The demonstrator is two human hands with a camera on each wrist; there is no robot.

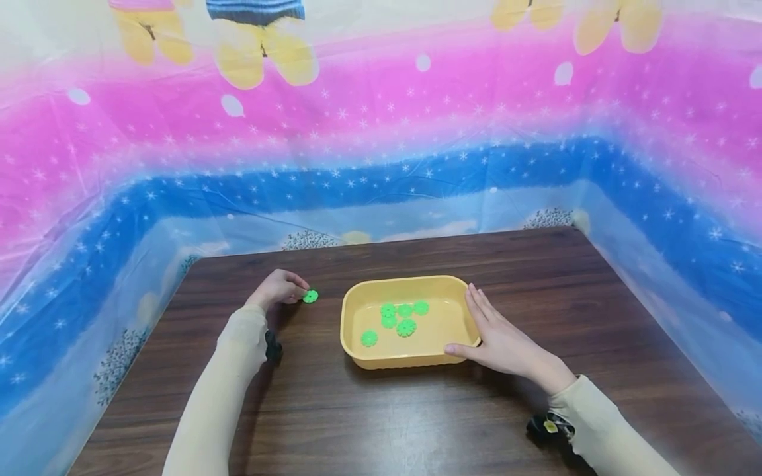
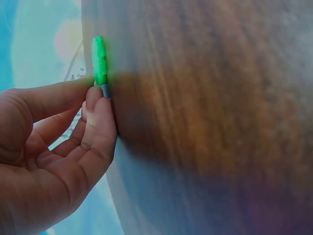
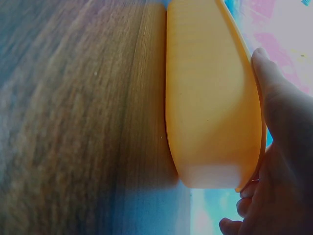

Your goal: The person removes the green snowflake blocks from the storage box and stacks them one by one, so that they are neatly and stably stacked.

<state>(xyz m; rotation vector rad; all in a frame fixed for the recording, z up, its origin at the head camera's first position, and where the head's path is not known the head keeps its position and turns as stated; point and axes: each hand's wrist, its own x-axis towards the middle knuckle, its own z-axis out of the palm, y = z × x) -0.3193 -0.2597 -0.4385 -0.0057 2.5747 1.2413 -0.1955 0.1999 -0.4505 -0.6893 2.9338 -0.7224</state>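
Observation:
My left hand [image 1: 282, 289] pinches a green notched plastic disc [image 1: 310, 296] between thumb and fingers, just above the table to the left of a yellow tray [image 1: 411, 354]. In the left wrist view, the disc [image 2: 100, 61] appears edge-on, sticking out past the fingertips. Several similar green discs [image 1: 407, 328] lie inside the tray, some overlapping. The right hand [image 1: 506, 340] rests against the tray's right end, fingers extended along the rim and thumb on the near right corner. From the right wrist, the tray's outer wall [image 3: 210, 98] shows, with the right hand [image 3: 281, 132] at its rim.
The dark wood-grain table [image 1: 387, 416] bears the tray near its middle. A pink and blue printed cloth [image 1: 381, 132] hangs behind the table and along its sides. Each wrist carries a small black device [image 1: 272, 347].

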